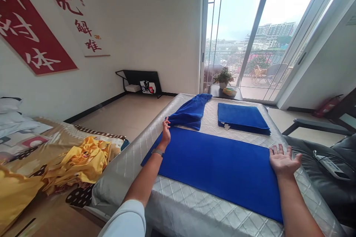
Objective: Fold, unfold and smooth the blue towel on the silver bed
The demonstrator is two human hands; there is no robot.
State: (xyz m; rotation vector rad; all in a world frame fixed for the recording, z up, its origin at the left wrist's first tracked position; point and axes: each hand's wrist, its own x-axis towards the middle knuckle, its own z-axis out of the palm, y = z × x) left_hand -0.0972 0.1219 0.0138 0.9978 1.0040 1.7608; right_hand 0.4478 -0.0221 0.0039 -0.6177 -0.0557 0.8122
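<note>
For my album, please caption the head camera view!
Left hand and right hand at either end of a long blue cloth.

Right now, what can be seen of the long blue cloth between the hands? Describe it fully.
The long cloth is a plain, deep-blue strip with straight edges, and looks like smooth, soft fabric. It lies flat across the quilted mattress. The left arm hides part of its left end; the left hand is by its far edge there, and the right hand, palm up, is at its right end. Whether either hand touches it is unclear.
</note>
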